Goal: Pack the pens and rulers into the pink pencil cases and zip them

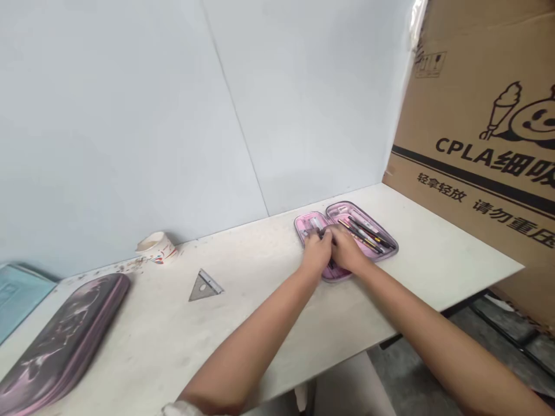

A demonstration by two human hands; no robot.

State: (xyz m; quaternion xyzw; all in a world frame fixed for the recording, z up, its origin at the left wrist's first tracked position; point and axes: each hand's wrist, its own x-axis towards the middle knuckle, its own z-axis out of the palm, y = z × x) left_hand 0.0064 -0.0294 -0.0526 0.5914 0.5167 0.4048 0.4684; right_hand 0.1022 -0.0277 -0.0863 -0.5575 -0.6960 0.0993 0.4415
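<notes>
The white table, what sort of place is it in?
Perhaps a simple desk corner in a workroom or storeroom; I can't be sure. The table stands against a plain wall, an open pencil case lies on it, and a big cardboard box stands beside it.

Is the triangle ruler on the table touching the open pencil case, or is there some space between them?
Apart. The head view shows a wide stretch of tabletop between the triangle ruler and the open pencil case.
</notes>
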